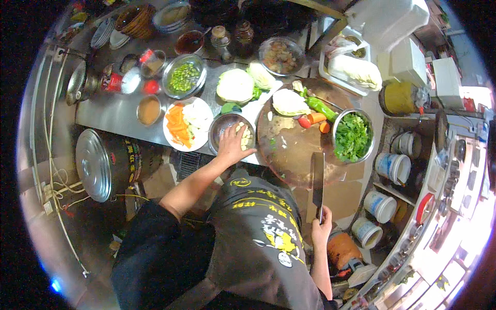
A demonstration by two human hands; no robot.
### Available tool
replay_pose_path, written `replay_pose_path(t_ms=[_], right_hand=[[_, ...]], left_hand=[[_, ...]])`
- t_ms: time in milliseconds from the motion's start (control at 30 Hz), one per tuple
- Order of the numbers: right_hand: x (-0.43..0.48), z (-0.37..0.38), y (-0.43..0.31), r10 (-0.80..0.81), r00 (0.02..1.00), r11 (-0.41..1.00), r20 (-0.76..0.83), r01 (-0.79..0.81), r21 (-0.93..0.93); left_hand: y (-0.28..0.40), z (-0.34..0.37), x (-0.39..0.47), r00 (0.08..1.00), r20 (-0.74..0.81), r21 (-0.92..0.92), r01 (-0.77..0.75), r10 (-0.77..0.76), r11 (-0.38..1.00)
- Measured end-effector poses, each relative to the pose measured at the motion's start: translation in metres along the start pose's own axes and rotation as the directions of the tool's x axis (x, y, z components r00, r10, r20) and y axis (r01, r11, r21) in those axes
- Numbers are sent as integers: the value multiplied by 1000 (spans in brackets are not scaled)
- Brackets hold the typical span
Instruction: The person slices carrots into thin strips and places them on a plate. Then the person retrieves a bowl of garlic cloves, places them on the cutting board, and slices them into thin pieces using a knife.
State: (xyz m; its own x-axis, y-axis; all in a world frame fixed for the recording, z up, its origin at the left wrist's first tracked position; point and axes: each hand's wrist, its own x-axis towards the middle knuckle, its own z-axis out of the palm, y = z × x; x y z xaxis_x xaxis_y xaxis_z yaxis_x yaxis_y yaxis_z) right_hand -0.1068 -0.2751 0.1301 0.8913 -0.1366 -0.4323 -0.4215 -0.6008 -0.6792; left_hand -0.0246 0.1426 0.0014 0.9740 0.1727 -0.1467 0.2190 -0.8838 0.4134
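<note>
My left hand (231, 146) reaches into a metal bowl (215, 134) at the counter's front edge. Its fingers are spread over pale peeled garlic cloves (245, 140), and their tips are partly hidden among them. In my right hand (322, 226) is the handle of a cleaver (317, 178), its blade pointing away from me over the near edge of a round wooden chopping board (290, 151). On the board lie a piece of cabbage (290, 102), a green pepper (321, 109), carrot pieces (317, 117) and small scraps.
A bowl of leafy greens (352, 135) overlaps the board's right side. Left of the garlic stands a plate (199, 144) of sliced vegetables. Behind are cut cabbage (235, 86) and a bowl of chopped greens (184, 77). A white tray (362, 91) holds a napa cabbage (354, 71). Buckets (379, 205) stand right.
</note>
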Motion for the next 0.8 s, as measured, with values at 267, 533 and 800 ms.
replay_pose_path(t_ms=[267, 533, 800], right_hand=[[-9, 10, 8, 16, 1000, 987, 8, -17, 160], [14, -14, 24, -4, 999, 996, 50, 0, 84], [41, -34, 20, -321, 947, 939, 18, 321, -121]], left_hand=[[-8, -16, 13, 994, 103, -133, 61, -48, 989], [14, 10, -7, 997, -60, -37, 54, -56, 998], [40, -31, -16, 943, -308, -399, -12, -122, 917]])
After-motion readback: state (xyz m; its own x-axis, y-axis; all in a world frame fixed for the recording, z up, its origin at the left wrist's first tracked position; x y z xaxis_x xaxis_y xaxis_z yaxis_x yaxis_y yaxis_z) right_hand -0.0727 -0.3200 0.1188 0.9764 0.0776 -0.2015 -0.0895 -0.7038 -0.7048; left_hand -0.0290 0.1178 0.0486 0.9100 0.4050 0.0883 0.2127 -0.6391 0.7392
